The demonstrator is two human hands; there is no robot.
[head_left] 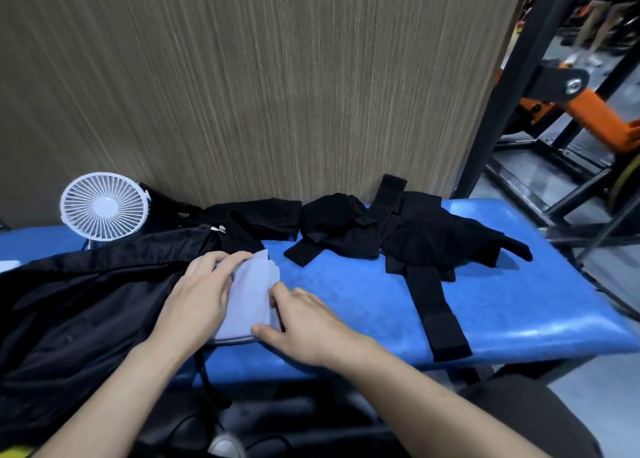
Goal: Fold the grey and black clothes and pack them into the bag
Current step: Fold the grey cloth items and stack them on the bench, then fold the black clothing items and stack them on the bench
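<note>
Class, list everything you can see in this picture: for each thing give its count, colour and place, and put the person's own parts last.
Grey cloth: one, pale grey, folded, on the bench's near left part, under both hands.
Black bag: one, black, left end of the bench, partly over its front edge.
Black clothes: a loose pile, count unclear, black, bench's far middle and right.
Black strap: one, black, running from the pile over the bench's front edge.
Fan: one, white, far left, against the wall.
Bench: one, blue, across the middle.
Wall panel: one, brown, behind the bench.
Gym frame: black and orange, far right.
Left hand: on the cloth's left side.
Right hand: at its right edge.
</note>
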